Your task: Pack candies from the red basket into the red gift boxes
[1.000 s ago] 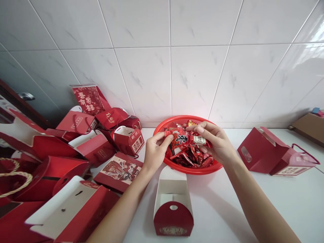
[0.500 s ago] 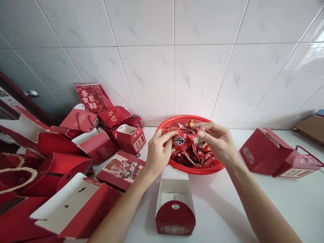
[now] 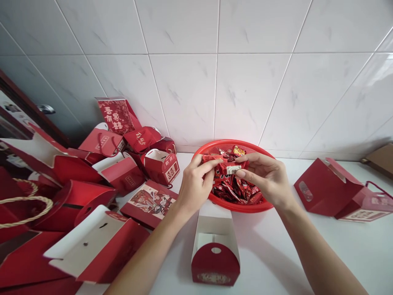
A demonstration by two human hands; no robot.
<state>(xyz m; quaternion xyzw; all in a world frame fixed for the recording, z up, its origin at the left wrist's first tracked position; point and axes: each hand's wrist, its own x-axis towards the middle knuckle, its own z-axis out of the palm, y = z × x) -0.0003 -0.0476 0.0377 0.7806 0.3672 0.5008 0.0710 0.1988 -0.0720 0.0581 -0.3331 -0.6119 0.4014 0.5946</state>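
My left hand (image 3: 196, 184) is closed, pinching a red candy packet (image 3: 215, 157) between thumb and fingers. In my right hand (image 3: 268, 174), thumb and fingertips grip a small red wrapped candy (image 3: 233, 169) with a white printed label. The two wrappers meet or overlap; I cannot tell whether they touch. Both hands are over a red plastic basket (image 3: 248, 208) filled with shiny red wrapped candies (image 3: 236, 190). Below my hands stands an open red gift box (image 3: 215, 264) with a white inside and a round hole in its curved front flap.
Many red gift boxes crowd the left side, among them an open long box (image 3: 113, 250), a printed flat box (image 3: 149, 203) and a rope-handled bag (image 3: 18, 221). To the right lies a red box with a window (image 3: 322, 188). A brown carton (image 3: 380, 159) sits behind it.
My right hand has moved slightly left, bringing its candy closer to the left hand's packet, and the candy's white label now faces me. The whole view has shifted a little.
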